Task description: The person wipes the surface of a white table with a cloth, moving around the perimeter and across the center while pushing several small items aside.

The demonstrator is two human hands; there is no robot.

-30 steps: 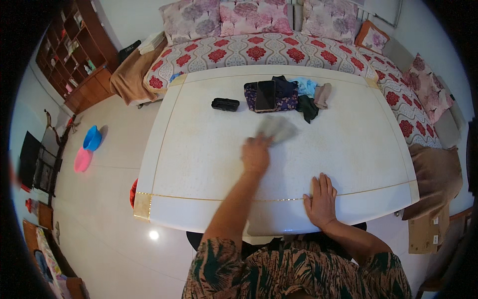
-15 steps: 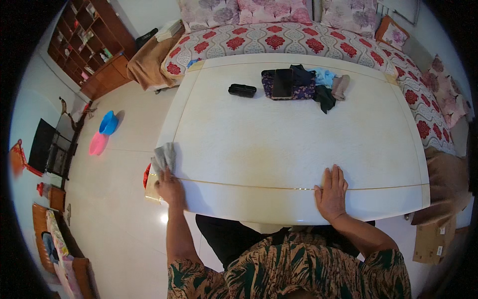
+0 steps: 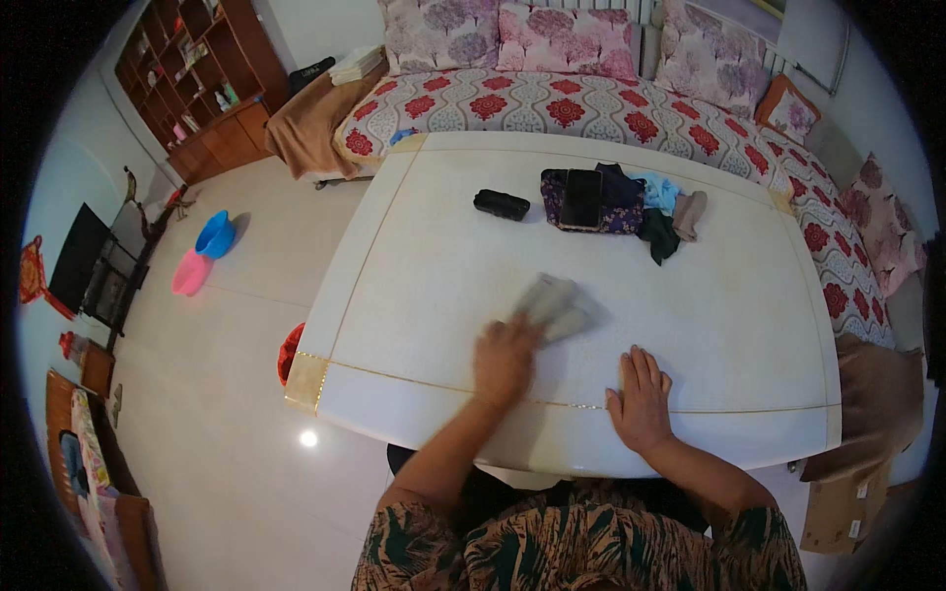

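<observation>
My left hand (image 3: 505, 362) grips a grey cloth (image 3: 557, 305) that lies against the white tabletop (image 3: 424, 286), left of the middle and toward the near side. The cloth is folded and slightly blurred by motion. Flat on the table near its front edge rests my right hand (image 3: 641, 404), fingers stretched out and nothing in them. Toward the far side sit a black case (image 3: 502, 204) and, right of it, a dark floral cloth pouch (image 3: 616, 219) with a black phone (image 3: 581, 200) on top.
Beside the pouch lie crumpled dark, light-blue and brown cloths (image 3: 687, 217). A sofa with a red-flowered cover (image 3: 532, 101) borders the table's far and right sides. Blue (image 3: 215, 236) and pink basins (image 3: 192, 273) stand on the floor at left; a red bin (image 3: 289, 353) shows by the near-left corner.
My left hand has swept the grey cloth rightward from the table's left edge toward its middle. My right hand stays flat on the table. The whole view has shifted slightly.
</observation>
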